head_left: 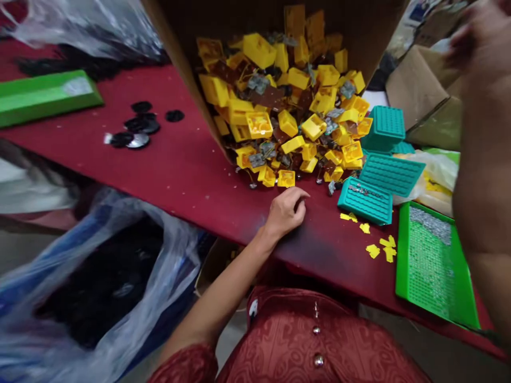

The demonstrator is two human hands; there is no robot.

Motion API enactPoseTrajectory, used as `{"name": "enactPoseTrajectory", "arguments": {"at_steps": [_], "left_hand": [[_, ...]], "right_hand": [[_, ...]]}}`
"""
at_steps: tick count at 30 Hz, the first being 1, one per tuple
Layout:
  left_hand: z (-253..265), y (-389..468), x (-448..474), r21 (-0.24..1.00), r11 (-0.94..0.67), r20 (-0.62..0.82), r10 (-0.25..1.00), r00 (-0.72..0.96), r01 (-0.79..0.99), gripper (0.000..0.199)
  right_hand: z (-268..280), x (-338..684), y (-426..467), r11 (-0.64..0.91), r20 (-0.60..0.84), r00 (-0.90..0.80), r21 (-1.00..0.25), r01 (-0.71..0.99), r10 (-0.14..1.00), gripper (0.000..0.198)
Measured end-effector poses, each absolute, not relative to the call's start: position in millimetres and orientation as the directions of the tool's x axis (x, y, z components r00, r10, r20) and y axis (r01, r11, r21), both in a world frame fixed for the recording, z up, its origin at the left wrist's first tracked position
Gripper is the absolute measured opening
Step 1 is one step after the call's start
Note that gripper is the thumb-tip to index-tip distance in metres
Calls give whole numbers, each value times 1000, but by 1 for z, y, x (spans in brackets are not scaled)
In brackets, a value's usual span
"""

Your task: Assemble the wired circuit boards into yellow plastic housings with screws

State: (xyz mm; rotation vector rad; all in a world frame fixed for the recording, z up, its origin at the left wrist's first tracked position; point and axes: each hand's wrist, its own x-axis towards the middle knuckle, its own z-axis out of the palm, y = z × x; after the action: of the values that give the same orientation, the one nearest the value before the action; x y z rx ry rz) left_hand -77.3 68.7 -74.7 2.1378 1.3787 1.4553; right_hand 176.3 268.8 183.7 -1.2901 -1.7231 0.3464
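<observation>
My left hand [286, 210] rests on the red tabletop with its fingers curled in, and nothing shows in it. Just beyond it, a heap of yellow plastic housings [287, 122] spills from the mouth of a cardboard box [181, 64], mixed with grey and brown parts and thin wires. The nearest yellow housing [286, 178] lies just past my fingers. At the upper right edge my right hand [479, 32] is raised, well above the table. It is smeared and partly cut off, so its fingers and anything in them cannot be made out.
Teal ridged trays [365, 201] hold small metal parts. A green tray [404, 255] holds small silvery pieces, with yellow bits [372, 251] scattered beside it. Black discs [141, 125] and a long green box [43, 96] lie left. A plastic-lined bag [175, 255] of black parts stands below.
</observation>
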Motion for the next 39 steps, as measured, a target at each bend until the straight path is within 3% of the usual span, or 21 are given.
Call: {"name": "enactPoseTrajectory", "arguments": {"at_steps": [4, 5, 6, 8, 11, 15, 20, 25, 28, 30, 32, 36, 39], "left_hand": [[-68, 58, -85, 659, -484, 607, 794, -27, 576, 24], [-65, 56, -89, 662, -473, 612, 789, -55, 581, 24], [-61, 55, -94, 661, -463, 621, 779, -84, 590, 23], [-51, 61, -103, 648, -447, 649, 747, -141, 617, 20], [-31, 86, -108, 612, -421, 699, 685, -208, 670, 28], [-4, 129, -99, 526, -303, 681, 710, -180, 795, 45], [-3, 148, -93, 457, -347, 677, 732, -67, 819, 21], [-13, 122, -104, 466, -434, 723, 689, -49, 771, 21], [-11, 93, -107, 483, -491, 755, 653, -61, 726, 17], [-9, 75, -108, 511, -540, 771, 632, -79, 669, 16], [-11, 62, -108, 556, -546, 744, 664, -82, 626, 16], [-22, 51, -109, 634, -444, 607, 793, -52, 633, 23], [-23, 43, -105, 611, -421, 622, 779, -78, 670, 30]], "right_hand": [[136, 105, 205, 480, 375, -312, -541, 691, 873, 9], [121, 91, 194, 495, 337, -374, -431, 755, 864, 11], [107, 81, 187, 516, 321, -412, -397, 759, 853, 14], [83, 69, 184, 536, 355, -428, -309, 785, 831, 19], [61, 65, 200, 530, 464, -413, -154, 834, 784, 42], [49, 64, 224, 498, 423, -409, -124, 858, 809, 47], [46, 65, 224, 485, 403, -375, -215, 848, 835, 30], [57, 78, 194, 488, 369, -355, -384, 784, 859, 30], [67, 92, 161, 438, 324, -297, -609, 661, 898, 32], [74, 102, 137, 304, 218, -239, -852, 427, 946, 33], [78, 109, 117, 163, 97, -250, -952, 258, 963, 30], [77, 119, 89, 2, -43, -237, -982, 189, 971, 27], [67, 127, 70, -80, -108, -209, -987, 140, 972, 39]]}}
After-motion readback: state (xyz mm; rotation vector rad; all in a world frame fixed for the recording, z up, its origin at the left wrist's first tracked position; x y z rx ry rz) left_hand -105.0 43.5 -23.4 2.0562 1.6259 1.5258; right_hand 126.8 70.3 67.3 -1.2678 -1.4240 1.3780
